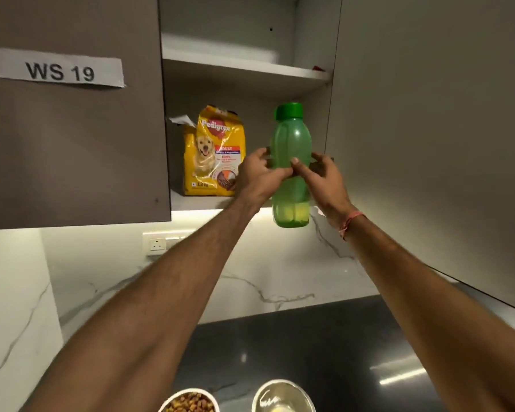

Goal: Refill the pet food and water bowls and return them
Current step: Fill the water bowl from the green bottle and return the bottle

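Both my hands wrap the green water bottle (290, 150), left hand (257, 173) and right hand (324, 179), at the open cabinet beside the Pedigree bag (213, 150). Kibble bowl (189, 401) looks filled, steel bowl (283, 396) near right. Probably shelving the bottle; next, carry bowls back.

Both bowls (188, 401) cut off by bottom edge.

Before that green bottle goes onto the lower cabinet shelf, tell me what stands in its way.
Nothing visible does. Both hands, left hand and right hand, hold the green bottle upright at the open cabinet front. The yellow dog food bag stands on the lower shelf to its left, leaving the right part free.
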